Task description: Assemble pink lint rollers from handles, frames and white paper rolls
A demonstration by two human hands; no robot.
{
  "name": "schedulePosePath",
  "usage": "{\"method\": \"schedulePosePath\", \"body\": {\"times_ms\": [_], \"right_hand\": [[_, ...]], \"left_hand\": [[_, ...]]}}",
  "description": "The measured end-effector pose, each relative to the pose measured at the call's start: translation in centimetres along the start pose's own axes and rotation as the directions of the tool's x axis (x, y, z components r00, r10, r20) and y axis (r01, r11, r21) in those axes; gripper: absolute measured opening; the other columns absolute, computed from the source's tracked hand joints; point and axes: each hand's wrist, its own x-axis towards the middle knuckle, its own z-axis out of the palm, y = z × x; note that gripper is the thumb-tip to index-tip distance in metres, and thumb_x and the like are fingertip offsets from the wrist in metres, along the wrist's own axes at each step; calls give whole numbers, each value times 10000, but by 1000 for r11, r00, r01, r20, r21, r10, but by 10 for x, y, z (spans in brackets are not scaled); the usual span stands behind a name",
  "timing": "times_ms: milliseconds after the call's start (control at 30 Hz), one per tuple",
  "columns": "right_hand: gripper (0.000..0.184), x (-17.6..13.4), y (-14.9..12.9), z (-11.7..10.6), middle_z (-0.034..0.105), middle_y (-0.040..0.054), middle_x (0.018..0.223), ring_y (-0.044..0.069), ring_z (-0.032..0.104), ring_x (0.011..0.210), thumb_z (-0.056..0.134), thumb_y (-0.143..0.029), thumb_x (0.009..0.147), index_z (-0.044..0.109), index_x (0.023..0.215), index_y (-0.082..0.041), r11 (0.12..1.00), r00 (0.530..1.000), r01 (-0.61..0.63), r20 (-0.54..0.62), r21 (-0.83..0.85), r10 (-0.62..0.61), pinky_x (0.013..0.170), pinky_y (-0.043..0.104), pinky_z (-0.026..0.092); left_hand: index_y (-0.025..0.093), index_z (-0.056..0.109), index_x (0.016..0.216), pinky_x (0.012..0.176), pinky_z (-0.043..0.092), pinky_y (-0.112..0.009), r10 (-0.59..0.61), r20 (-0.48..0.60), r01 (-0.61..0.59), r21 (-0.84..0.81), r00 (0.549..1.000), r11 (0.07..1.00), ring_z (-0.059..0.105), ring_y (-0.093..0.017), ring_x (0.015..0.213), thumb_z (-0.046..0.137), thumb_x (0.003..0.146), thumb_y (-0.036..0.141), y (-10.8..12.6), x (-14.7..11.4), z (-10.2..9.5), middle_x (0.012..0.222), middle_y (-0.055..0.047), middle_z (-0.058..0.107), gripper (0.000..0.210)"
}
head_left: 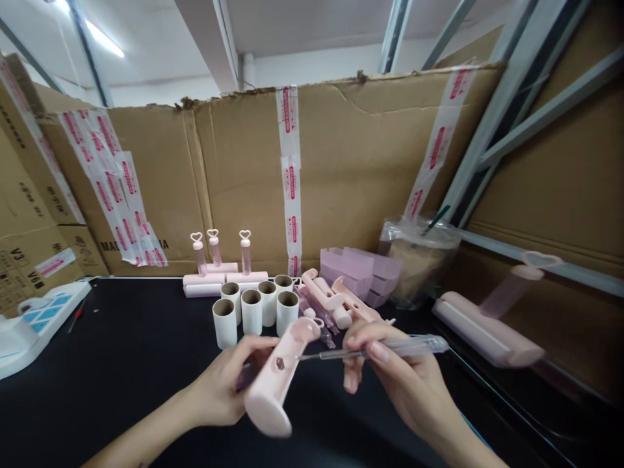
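My left hand is closed around a pale pink plastic roller holder, tilted with its rounded end toward me. A small hole with a dark spot shows in the holder's inner face. In my right hand is a screwdriver with a clear handle, gripped between thumb and fingers. Its thin shaft points left and the tip is close to the hole; whether they touch I cannot tell. Just beyond the holder lies a pile of pink holder parts and purple translucent handles.
Several white cardboard-core rolls stand behind my left hand. Further back are assembled pink rollers with heart-topped handles; another roller is at right. Purple boxes, a bagged cup and a white-and-blue tray line the black table.
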Motion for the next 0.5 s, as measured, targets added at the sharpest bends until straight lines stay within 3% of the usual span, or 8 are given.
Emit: {"method": "schedulePosePath", "body": {"times_ms": [133, 300, 367, 433, 500], "right_hand": [[191, 0, 1, 8, 661, 17, 626, 156, 647, 449, 578, -329, 856, 668, 807, -168, 997, 997, -75, 12, 0, 75, 436, 246, 486], [162, -1, 6, 15, 648, 7, 695, 128, 650, 462, 583, -321, 855, 663, 837, -181, 994, 992, -112, 62, -11, 112, 460, 224, 495], [153, -2, 7, 15, 642, 7, 714, 124, 657, 484, 575, -308, 862, 664, 837, -185, 993, 990, -117, 82, -11, 117, 485, 223, 505], [155, -4, 7, 15, 639, 7, 725, 123, 663, 503, 566, -301, 870, 665, 838, -186, 994, 989, -112, 98, 6, 111, 505, 224, 512], [167, -5, 8, 15, 634, 8, 711, 123, 656, 498, 565, -310, 870, 662, 833, -180, 992, 987, -117, 120, 48, 111, 492, 223, 509]], "left_hand": [[258, 227, 1146, 777, 496, -290, -85, -97, 63, -210, 992, 976, 591, -169, 901, 524, 830, 171, -8, -2, 11, 994, -50, 522, 442], [217, 71, 1318, 788, 509, -324, -104, 30, 108, -287, 994, 952, 591, -204, 923, 614, 789, 301, 2, -3, 7, 1103, -106, 522, 763], [177, 214, 1333, 821, 499, -345, -110, 77, 128, -281, 991, 951, 584, -229, 958, 620, 788, 370, 7, -3, 3, 1128, -121, 533, 707], [146, 421, 1226, 834, 493, -346, -140, 94, 160, -257, 986, 953, 587, -236, 958, 584, 820, 415, 9, -2, 2, 1093, -119, 564, 514], [131, 518, 1110, 814, 498, -334, -164, 94, 182, -234, 982, 955, 595, -235, 931, 544, 847, 447, 9, -2, 2, 1033, -114, 593, 412]]}}
